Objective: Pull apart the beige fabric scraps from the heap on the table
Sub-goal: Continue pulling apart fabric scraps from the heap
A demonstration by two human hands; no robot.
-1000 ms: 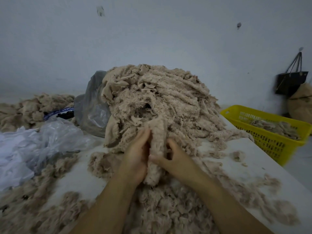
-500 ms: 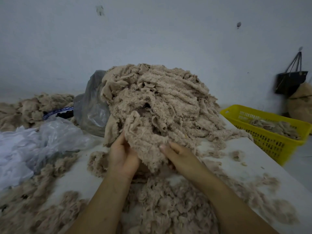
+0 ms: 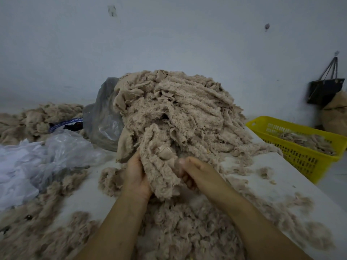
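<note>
A tall heap of beige fleecy fabric scraps [image 3: 180, 109] rises in the middle of the white table [image 3: 293, 181]. From its near side hangs a thick wad of scraps [image 3: 159, 166], still joined to the heap at its top. My left hand [image 3: 136, 175] grips the wad's left side, fingers hidden under the fabric. My right hand [image 3: 195, 171] holds its right side, thumb on top and fingers curled beneath. Loose torn fluff [image 3: 184, 231] lies on the table under and between my forearms.
A yellow plastic basket [image 3: 300, 147] holding some scraps stands at the table's right edge. Clear and grey plastic bags [image 3: 62, 152] lie left of the heap, with more beige scraps [image 3: 37, 119] behind them. A dark bag [image 3: 324, 89] hangs on the wall at right.
Both hands took a wider wad from the heap's front and drew it down toward me; the left hand shifted left and lower, the right hand's thumb came over the top.
</note>
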